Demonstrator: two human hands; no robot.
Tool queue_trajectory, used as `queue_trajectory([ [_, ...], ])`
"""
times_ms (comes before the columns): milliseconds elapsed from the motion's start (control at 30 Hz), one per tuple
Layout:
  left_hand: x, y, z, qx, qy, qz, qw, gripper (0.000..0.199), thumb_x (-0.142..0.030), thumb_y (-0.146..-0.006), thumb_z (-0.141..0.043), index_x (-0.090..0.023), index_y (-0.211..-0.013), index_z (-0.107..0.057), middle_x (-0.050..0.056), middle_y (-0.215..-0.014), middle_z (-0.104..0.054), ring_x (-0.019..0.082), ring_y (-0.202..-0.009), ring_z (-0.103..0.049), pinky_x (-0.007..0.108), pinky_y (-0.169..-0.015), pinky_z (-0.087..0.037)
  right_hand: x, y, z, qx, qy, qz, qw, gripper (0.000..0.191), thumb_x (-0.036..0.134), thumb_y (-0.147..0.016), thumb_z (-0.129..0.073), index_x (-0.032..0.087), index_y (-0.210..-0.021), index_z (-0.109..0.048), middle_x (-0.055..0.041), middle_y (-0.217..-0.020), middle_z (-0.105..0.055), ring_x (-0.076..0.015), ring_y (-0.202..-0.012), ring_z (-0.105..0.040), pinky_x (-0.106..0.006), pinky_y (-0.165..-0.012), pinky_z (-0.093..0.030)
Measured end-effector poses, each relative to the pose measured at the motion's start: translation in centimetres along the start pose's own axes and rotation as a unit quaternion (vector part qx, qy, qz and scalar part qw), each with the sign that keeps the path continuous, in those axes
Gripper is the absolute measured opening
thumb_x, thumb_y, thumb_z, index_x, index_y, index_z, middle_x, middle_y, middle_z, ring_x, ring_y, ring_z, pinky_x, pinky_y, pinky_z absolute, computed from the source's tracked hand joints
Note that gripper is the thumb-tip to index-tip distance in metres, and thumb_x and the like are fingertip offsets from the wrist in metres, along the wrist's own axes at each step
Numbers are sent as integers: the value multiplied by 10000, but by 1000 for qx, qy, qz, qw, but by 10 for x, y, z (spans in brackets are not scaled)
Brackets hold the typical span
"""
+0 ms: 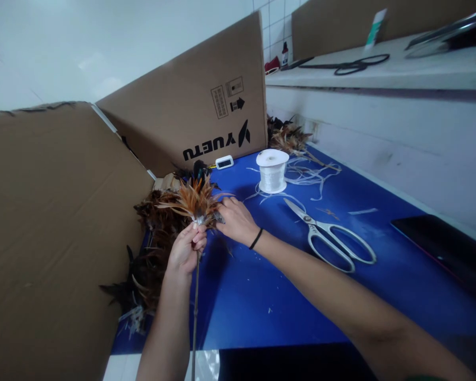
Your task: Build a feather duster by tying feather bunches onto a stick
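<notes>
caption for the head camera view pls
Left hand holds a feather-topped stick near a white spool and scissors on a blue table.

Two hands, two pairs of scissors, one spool, one wristband, one dark bottle and one blue counter are visible.

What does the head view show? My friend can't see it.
The left hand holds orange-brown feathers on a thin stick; the right hand is at their edge. A white spool and scissors are on the blue table, with cardboard behind.
</notes>
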State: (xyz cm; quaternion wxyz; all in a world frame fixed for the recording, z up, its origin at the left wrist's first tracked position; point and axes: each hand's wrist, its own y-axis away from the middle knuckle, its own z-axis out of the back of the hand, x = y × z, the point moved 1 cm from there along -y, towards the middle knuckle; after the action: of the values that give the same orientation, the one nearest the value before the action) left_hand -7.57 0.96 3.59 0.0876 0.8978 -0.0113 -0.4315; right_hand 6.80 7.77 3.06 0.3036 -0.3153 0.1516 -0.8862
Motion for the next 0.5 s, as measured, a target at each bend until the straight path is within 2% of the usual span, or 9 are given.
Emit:
queue_trajectory([
  [67,-1,0,0,2,-1,2,1000,84,-49,-739,-591,-100,-734,-523,4,-670,-465,-3,-453,-320,93,-364,-222,1,-1,-7,22,-87,19,996,289,178,-721,-597,129,-1003,-637,-123,-1036,-627,-228,-1013,-551,-327,-874,-419],
  [133,-1,0,0,1,-8,3,1000,82,-43,-731,-593,-95,-736,-530,7,-676,-469,-4,-455,-321,94,-364,-223,1,-2,-13,64,-226,-1,972,289,157,-718,-597,137,-1003,-632,-74,-950,-659,-171,-872,-597,-270,-783,-450],
  [233,-2,-1,1,-3,-22,-2,1000,72,-47,-721,-602,-86,-736,-544,8,-675,-475,-6,-454,-316,95,-366,-222,4,-1,-20,134,-391,-102,905,225,195,-754,-573,111,-953,-633,-25,-749,-655,-104,-585,-560,-223,-571,-436],
  [300,-2,-1,2,-9,-34,-8,999,78,-59,-709,-621,-83,-739,-553,6,-667,-479,-7,-452,-310,98,-367,-218,6,-1,-21,139,-428,-153,880,181,228,-769,-562,97,-855,-652,-11,-661,-626,-85,-522,-510,-209,-516,-395],
  [367,0,-2,2,-15,-56,-14,998,103,-91,-693,-653,-85,-732,-558,4,-657,-487,-5,-449,-306,105,-366,-212,9,0,-19,106,-422,-163,885,159,240,-746,-588,105,-761,-672,-7,-643,-619,-85,-563,-511,-201,-537,-380],
  [500,5,-3,1,-35,-133,-52,989,194,-209,-665,-713,-95,-672,-557,-19,-584,-464,5,-430,-294,129,-367,-202,15,1,-12,38,-354,-148,923,143,242,-709,-606,133,-650,-677,19,-586,-586,-79,-571,-483,-192,-539,-335],
])
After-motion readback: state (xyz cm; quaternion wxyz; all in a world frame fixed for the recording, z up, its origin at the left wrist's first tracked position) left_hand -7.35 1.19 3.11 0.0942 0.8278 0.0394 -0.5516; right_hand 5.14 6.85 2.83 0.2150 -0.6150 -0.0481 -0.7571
